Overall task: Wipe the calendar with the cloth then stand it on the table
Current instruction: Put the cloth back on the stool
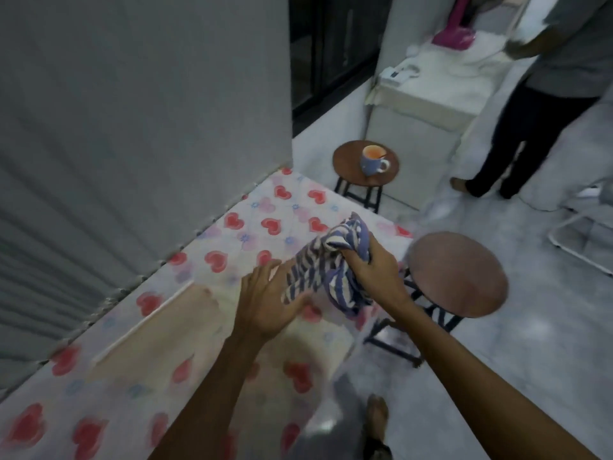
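A blue and white striped cloth (326, 263) hangs bunched in the air above the heart-patterned table (248, 227). My right hand (371, 270) is closed on the cloth's upper part. My left hand (268, 300) touches the cloth's lower end from the left, fingers spread under it. A pale, cream-coloured calendar (166, 333) lies flat on the table below and left of my hands; it is blurred and my left forearm covers part of it.
A round wooden stool (464, 277) stands right of the table. A second stool (348, 161) farther back carries a blue mug (373, 159). Another person (530, 121) stands at the back right by a white cabinet (424, 104). A grey wall borders the table's left.
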`<action>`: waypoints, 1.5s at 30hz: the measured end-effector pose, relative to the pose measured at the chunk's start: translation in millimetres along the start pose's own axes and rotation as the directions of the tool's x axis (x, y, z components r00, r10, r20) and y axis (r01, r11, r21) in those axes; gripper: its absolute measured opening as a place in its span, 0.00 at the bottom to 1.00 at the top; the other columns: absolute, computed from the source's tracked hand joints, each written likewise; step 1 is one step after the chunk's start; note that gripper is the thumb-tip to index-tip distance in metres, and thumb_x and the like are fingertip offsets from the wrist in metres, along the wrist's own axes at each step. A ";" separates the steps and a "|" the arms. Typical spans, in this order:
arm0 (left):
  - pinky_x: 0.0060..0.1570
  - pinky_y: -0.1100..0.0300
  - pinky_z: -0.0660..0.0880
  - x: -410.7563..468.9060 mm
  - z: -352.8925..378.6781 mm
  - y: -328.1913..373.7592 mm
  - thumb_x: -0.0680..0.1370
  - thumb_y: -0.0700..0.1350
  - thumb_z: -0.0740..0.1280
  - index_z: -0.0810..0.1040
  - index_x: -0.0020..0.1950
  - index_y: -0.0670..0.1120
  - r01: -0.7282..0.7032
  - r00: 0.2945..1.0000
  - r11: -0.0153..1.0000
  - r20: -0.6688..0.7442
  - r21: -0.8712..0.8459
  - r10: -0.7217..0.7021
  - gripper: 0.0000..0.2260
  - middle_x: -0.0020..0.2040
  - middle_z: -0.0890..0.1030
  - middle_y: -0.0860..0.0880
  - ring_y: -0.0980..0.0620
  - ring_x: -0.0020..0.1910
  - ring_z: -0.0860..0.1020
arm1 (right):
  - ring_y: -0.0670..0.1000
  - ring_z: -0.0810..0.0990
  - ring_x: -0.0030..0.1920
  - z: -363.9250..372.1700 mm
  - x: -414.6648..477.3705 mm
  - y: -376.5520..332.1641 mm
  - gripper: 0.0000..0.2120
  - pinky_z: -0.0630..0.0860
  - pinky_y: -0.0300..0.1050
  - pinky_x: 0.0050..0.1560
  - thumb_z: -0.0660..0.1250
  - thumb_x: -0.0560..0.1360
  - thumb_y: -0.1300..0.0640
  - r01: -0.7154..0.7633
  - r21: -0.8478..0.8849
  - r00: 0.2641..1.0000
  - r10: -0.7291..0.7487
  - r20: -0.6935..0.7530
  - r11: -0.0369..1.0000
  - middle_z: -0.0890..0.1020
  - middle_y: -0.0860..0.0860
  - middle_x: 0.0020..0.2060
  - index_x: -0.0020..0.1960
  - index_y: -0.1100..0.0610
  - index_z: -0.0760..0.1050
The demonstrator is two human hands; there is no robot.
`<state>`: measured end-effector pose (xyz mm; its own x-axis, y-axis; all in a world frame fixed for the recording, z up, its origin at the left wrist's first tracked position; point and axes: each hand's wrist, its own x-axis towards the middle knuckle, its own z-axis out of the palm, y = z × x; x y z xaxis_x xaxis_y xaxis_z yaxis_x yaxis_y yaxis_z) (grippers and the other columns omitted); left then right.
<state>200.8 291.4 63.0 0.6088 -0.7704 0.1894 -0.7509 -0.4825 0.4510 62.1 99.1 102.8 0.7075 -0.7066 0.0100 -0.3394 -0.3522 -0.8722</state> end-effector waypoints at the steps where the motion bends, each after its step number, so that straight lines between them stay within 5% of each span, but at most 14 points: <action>1: 0.66 0.44 0.71 16.9 14.0 23.3 0.75 0.66 0.67 0.78 0.71 0.47 -0.023 1.000 1.000 0.019 -0.019 0.023 0.32 0.69 0.79 0.42 0.39 0.68 0.76 | 0.50 0.82 0.61 -26.6 9.8 6.3 0.20 0.79 0.46 0.59 0.66 0.83 0.43 0.009 -0.022 1.000 -0.009 -0.017 1.000 0.84 0.45 0.62 0.73 0.45 0.73; 6: 0.69 0.47 0.69 106.4 92.8 146.0 0.75 0.67 0.68 0.76 0.73 0.47 -0.142 0.988 0.987 0.052 -0.080 0.146 0.33 0.71 0.78 0.43 0.43 0.71 0.75 | 0.51 0.83 0.57 -142.4 58.3 54.9 0.17 0.81 0.53 0.60 0.66 0.82 0.45 0.017 -0.126 0.994 -0.030 -0.103 0.992 0.84 0.50 0.59 0.69 0.47 0.73; 9: 0.67 0.48 0.72 146.7 140.6 209.0 0.75 0.64 0.69 0.77 0.73 0.45 -0.188 0.975 0.976 0.098 -0.109 0.198 0.32 0.70 0.79 0.44 0.44 0.69 0.76 | 0.39 0.79 0.45 -192.9 81.8 96.2 0.14 0.75 0.26 0.50 0.66 0.81 0.45 -0.021 -0.235 0.989 -0.015 -0.150 0.972 0.80 0.43 0.51 0.65 0.46 0.75; 11: 0.63 0.48 0.74 164.8 169.9 236.9 0.74 0.62 0.70 0.79 0.69 0.44 -0.199 0.969 0.972 0.122 -0.123 0.214 0.30 0.65 0.82 0.44 0.43 0.65 0.79 | 0.42 0.75 0.42 -218.0 96.7 126.0 0.12 0.69 0.20 0.45 0.66 0.81 0.47 -0.058 -0.303 0.988 0.010 -0.156 0.951 0.78 0.44 0.49 0.62 0.48 0.76; 14: 0.63 0.48 0.72 180.5 204.4 253.8 0.73 0.64 0.68 0.76 0.71 0.47 -0.174 0.959 0.981 0.210 -0.084 0.188 0.32 0.65 0.81 0.46 0.44 0.63 0.78 | 0.54 0.79 0.51 -241.9 116.7 177.7 0.11 0.67 0.30 0.44 0.67 0.80 0.51 -0.118 -0.395 0.989 0.071 -0.131 0.911 0.82 0.52 0.53 0.61 0.52 0.76; 20: 0.76 0.44 0.61 186.7 259.5 254.0 0.77 0.68 0.63 0.64 0.81 0.50 -0.077 0.912 0.997 0.406 0.011 0.066 0.37 0.80 0.68 0.44 0.43 0.79 0.65 | 0.59 0.81 0.60 -233.4 140.7 268.9 0.21 0.77 0.46 0.56 0.71 0.77 0.52 -0.182 -0.592 0.971 0.237 0.016 0.785 0.83 0.57 0.63 0.68 0.56 0.75; 23: 0.77 0.45 0.59 189.2 278.1 254.1 0.77 0.68 0.62 0.62 0.82 0.51 -0.079 0.881 0.996 0.471 0.048 0.047 0.38 0.81 0.66 0.43 0.43 0.81 0.61 | 0.62 0.67 0.77 -213.4 139.0 304.5 0.37 0.69 0.57 0.75 0.68 0.79 0.45 -0.160 -0.720 0.912 0.380 0.155 0.675 0.65 0.59 0.80 0.82 0.57 0.58; 27: 0.77 0.45 0.59 188.2 293.0 253.3 0.77 0.67 0.63 0.64 0.82 0.50 -0.080 0.870 0.994 0.492 0.074 0.033 0.38 0.81 0.67 0.42 0.42 0.81 0.62 | 0.63 0.50 0.84 -194.5 131.1 336.5 0.38 0.56 0.60 0.82 0.58 0.84 0.41 -0.154 -0.787 0.861 0.472 0.190 0.598 0.51 0.56 0.85 0.85 0.55 0.46; 34: 0.75 0.46 0.62 181.7 293.8 245.3 0.77 0.66 0.65 0.67 0.81 0.48 -0.044 0.886 0.996 0.463 0.082 0.001 0.37 0.78 0.70 0.41 0.41 0.78 0.66 | 0.65 0.51 0.84 -190.1 133.3 340.9 0.37 0.56 0.62 0.82 0.58 0.84 0.42 -0.176 -0.782 0.873 0.463 0.157 0.597 0.53 0.57 0.85 0.85 0.55 0.47; 41: 0.69 0.44 0.71 169.4 261.5 211.8 0.75 0.68 0.64 0.70 0.77 0.49 0.026 0.938 0.993 0.341 0.118 -0.065 0.36 0.73 0.76 0.44 0.42 0.72 0.73 | 0.66 0.67 0.75 -165.6 131.8 267.0 0.38 0.67 0.65 0.73 0.65 0.77 0.39 -0.214 -0.783 0.926 0.377 0.029 0.584 0.65 0.61 0.78 0.81 0.54 0.60; 45: 0.71 0.44 0.68 136.1 211.2 159.0 0.76 0.67 0.66 0.74 0.75 0.48 0.184 0.955 0.974 0.209 0.133 -0.209 0.33 0.72 0.76 0.45 0.42 0.71 0.74 | 0.65 0.71 0.72 -103.0 128.8 199.2 0.32 0.70 0.60 0.70 0.62 0.81 0.40 -0.029 -0.726 0.944 0.257 0.205 0.687 0.68 0.60 0.76 0.80 0.54 0.61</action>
<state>110.2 21.8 -23.8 0.6852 -0.7221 -0.0953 -0.6533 -0.6672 0.3579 21.8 -125.3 -19.3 0.7082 -0.6318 -0.3151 -0.7038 -0.6672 -0.2439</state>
